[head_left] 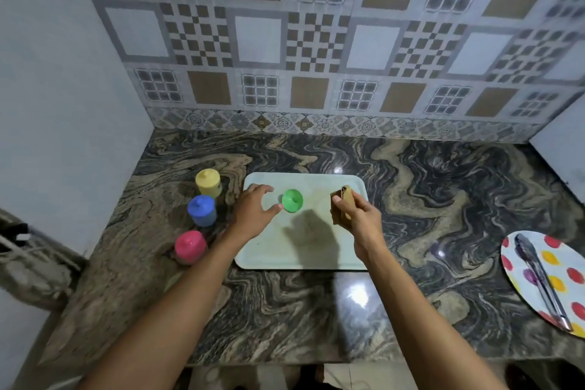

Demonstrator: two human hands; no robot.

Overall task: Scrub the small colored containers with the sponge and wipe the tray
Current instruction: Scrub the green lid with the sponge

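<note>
Item, on my feed: small green plastic container (292,200) standing on pale rectangular tray (304,258), my left hand (253,210) just beside it, fingers spread wide, holding nothing. My right hand (359,217) grips tan sponge (342,199) above the tray's right side. Yellow container (208,182), blue container (202,210) and pink container (190,246) stand off-tray, left.

The left hand (253,209) spreads over the tray (285,258), green container (292,200) just beside its fingers (263,189) (thumb tip nearest). The right hand (361,220) grips the sponge (342,199) in its fingers.
</note>
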